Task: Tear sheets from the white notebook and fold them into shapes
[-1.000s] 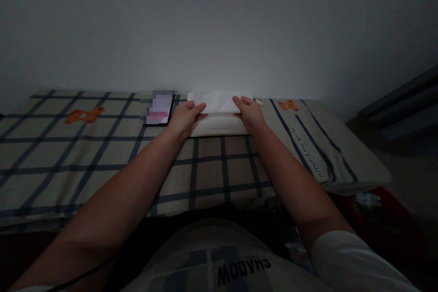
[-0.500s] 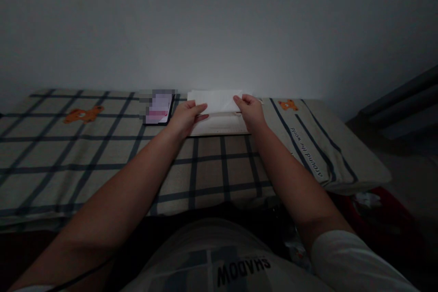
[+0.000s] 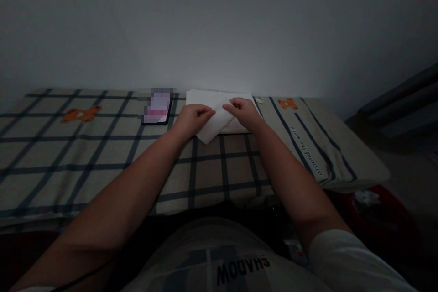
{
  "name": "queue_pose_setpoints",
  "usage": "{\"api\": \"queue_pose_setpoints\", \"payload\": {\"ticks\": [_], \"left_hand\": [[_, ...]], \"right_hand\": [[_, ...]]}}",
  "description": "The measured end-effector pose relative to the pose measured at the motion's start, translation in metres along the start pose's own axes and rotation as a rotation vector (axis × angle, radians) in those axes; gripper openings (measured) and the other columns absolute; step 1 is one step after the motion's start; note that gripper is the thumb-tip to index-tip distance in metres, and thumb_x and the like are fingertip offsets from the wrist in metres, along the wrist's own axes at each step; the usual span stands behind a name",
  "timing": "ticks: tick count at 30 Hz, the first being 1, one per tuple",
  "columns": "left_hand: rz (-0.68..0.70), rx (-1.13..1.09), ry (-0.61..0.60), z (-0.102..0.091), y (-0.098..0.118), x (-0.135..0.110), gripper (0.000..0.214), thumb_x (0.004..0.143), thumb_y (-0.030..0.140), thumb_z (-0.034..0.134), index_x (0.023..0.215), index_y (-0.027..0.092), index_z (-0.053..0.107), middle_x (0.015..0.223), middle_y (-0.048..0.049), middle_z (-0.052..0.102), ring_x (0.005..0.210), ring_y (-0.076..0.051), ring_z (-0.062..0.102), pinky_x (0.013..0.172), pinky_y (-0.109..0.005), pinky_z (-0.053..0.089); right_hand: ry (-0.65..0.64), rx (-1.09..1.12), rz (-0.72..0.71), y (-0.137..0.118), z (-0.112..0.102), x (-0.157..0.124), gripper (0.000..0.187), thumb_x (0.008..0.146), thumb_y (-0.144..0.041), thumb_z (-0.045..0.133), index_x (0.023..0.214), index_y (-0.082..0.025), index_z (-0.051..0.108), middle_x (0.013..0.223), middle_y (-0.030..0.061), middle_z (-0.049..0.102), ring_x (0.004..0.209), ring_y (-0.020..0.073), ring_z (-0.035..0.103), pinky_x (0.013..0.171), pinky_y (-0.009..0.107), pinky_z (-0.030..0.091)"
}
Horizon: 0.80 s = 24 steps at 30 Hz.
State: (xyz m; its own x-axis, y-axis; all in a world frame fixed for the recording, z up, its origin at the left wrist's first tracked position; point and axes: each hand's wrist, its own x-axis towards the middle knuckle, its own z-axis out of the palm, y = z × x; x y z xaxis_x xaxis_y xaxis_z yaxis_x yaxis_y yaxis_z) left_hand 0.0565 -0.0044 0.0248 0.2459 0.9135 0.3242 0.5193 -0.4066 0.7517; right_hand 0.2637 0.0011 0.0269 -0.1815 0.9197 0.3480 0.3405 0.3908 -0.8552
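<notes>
- While pinching the white sheet (image 3: pixel 212 128) between thumb and fingers of left hand (image 3: pixel 193 116) and right hand (image 3: pixel 241 112), both closed on its upper edge: held skewed just over the white stack (image 3: pixel 201 97) by the far wall, low corner drooping toward the checked cloth (image 3: pixel 102 146).
- Could tear if pulled apart unevenly; looks thin, limp.
- Might crease crooked, given dim light and tilted hold.
- Risks dragging a second leaf off the stack, or nudging the phone (image 3: pixel 158 108) just left.

Plaid bedcover (image 3: pixel 102 159) under phone (image 3: pixel 158 108), paper (image 3: pixel 202 98)
</notes>
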Motion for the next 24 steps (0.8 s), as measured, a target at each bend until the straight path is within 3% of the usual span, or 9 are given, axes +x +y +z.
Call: {"api": "queue_pose_setpoints", "payload": {"ticks": [10,24], "left_hand": [[-0.117,-0.135,-0.026,0.0034,-0.0040,0.0022,0.023,0.078,0.041,0.073,0.079,0.019,0.080,0.075,-0.0049,0.075,0.066,-0.017,0.062,0.059,-0.026,0.044],[-0.150,-0.174,-0.041,0.0060,-0.0042,0.0001,0.027,0.076,0.045,0.072,0.075,0.019,0.078,0.067,-0.0032,0.070,0.065,-0.018,0.059,0.059,-0.026,0.043]], "right_hand": [[0.046,0.065,0.004,-0.0010,0.0007,-0.0027,0.034,0.080,-0.052,0.067,0.070,-0.020,0.064,0.070,-0.0005,0.056,0.071,0.0157,0.049,0.067,0.030,0.037],[0.067,0.038,0.037,-0.0009,0.0028,-0.0025,0.037,0.080,-0.056,0.065,0.069,-0.020,0.065,0.070,0.0010,0.059,0.073,0.0174,0.051,0.068,0.031,0.039]]}}
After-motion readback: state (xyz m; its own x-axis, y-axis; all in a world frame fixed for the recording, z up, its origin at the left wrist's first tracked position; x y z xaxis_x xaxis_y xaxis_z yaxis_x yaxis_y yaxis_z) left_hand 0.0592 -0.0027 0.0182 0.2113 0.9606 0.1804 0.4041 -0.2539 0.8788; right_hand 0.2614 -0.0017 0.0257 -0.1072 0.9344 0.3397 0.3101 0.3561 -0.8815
